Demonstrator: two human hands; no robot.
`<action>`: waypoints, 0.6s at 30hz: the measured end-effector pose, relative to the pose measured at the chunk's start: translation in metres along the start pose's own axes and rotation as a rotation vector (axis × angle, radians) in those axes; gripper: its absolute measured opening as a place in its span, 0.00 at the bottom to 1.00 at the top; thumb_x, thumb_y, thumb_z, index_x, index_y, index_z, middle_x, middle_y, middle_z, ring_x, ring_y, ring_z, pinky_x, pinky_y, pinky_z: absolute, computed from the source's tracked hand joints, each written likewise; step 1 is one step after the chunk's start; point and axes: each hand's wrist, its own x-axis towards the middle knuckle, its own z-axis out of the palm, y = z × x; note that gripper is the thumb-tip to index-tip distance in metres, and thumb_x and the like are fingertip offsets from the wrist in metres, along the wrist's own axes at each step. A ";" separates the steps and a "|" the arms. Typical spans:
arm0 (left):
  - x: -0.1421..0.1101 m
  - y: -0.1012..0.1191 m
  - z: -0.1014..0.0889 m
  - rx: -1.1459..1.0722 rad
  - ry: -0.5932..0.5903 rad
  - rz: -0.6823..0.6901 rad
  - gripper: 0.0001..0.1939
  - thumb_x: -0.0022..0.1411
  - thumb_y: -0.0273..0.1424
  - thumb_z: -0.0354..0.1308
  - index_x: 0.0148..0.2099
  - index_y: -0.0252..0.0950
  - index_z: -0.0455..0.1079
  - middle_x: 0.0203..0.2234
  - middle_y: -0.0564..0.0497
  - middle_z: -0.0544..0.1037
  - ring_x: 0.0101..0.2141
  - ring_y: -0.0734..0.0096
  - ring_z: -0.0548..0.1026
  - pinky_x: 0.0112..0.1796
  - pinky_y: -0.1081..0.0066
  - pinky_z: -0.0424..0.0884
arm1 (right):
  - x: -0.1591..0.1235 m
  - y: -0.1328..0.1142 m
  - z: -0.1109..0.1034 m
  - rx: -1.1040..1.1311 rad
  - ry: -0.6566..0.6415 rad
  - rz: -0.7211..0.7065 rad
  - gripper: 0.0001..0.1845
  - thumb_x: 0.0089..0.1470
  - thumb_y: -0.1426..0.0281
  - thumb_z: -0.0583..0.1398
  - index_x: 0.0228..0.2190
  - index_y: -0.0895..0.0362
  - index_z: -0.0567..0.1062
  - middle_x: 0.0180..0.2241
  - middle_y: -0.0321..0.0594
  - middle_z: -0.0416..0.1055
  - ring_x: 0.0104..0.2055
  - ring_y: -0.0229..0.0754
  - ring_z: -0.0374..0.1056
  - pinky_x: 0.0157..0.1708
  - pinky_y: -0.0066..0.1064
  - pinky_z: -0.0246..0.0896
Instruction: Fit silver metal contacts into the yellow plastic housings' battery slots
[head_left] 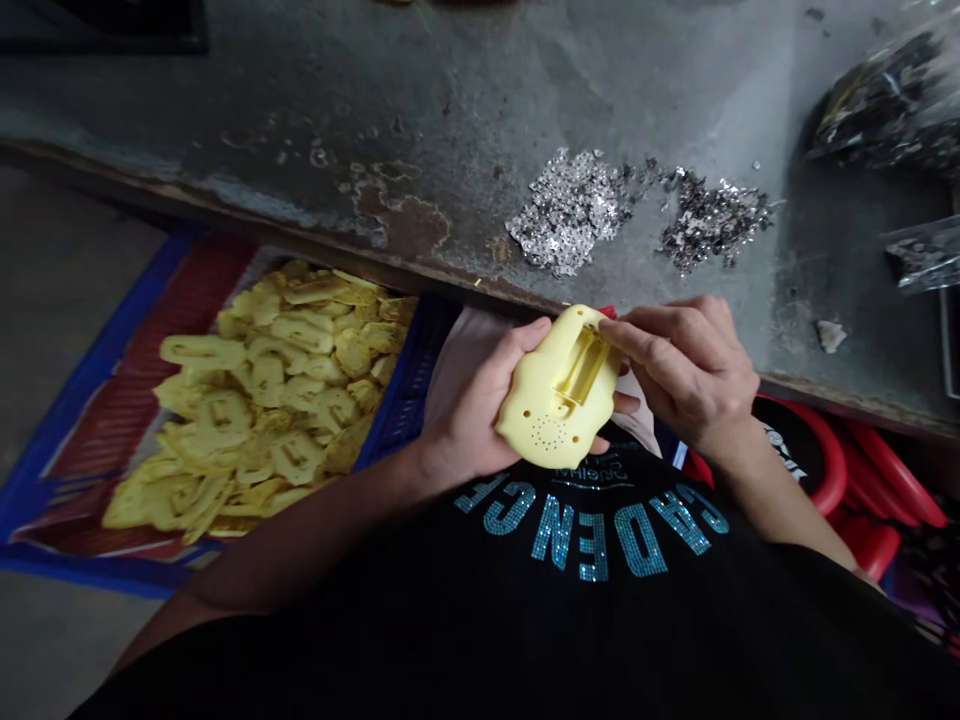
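My left hand (pixel 480 405) is wrapped round a pale yellow plastic toy shell (pixel 536 395), held just in front of the bench edge. An open battery compartment faces up, with screw holes and a cluster of small speaker holes below it. The fingers of my right hand (pixel 686 365) are pinched together, their tips at the upper end of that compartment. Whatever lies between those tips is too small to make out. Two piles of small shiny metal battery contacts, a left pile (pixel 566 210) and a right pile (pixel 712 220), lie on the bench just beyond my hands.
A blue crate (pixel 75 400) full of yellow plastic shells (pixel 292 400) stands low at the left. The worn grey bench (pixel 315 80) runs across the front. Clear bags of metal parts (pixel 892 100) lie at the right. Red round-rimmed seats (pixel 829 455) are below them.
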 end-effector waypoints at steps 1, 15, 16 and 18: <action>-0.001 0.000 0.001 -0.004 0.008 0.001 0.29 0.75 0.50 0.63 0.67 0.37 0.78 0.45 0.44 0.91 0.41 0.46 0.92 0.34 0.57 0.88 | -0.001 -0.001 0.001 0.004 0.003 0.005 0.25 0.78 0.68 0.63 0.71 0.47 0.77 0.52 0.43 0.87 0.44 0.52 0.75 0.41 0.48 0.66; 0.000 -0.006 0.002 0.184 0.178 0.134 0.36 0.65 0.58 0.74 0.65 0.42 0.75 0.45 0.47 0.90 0.38 0.50 0.91 0.28 0.64 0.87 | 0.023 0.008 -0.014 0.530 -0.210 0.404 0.15 0.72 0.60 0.71 0.56 0.50 0.86 0.49 0.43 0.84 0.44 0.45 0.79 0.42 0.39 0.79; -0.001 -0.006 0.003 0.221 0.202 0.187 0.35 0.65 0.55 0.76 0.65 0.44 0.75 0.44 0.50 0.89 0.36 0.54 0.90 0.28 0.67 0.85 | 0.026 0.011 -0.017 0.560 -0.276 0.411 0.16 0.72 0.59 0.71 0.56 0.51 0.86 0.48 0.42 0.84 0.43 0.45 0.78 0.42 0.38 0.78; -0.004 -0.007 0.004 0.301 0.208 0.288 0.30 0.68 0.50 0.76 0.65 0.45 0.76 0.45 0.52 0.88 0.37 0.61 0.89 0.31 0.71 0.84 | 0.028 0.012 -0.020 0.582 -0.323 0.412 0.14 0.72 0.60 0.71 0.53 0.52 0.86 0.44 0.41 0.83 0.41 0.44 0.77 0.42 0.37 0.77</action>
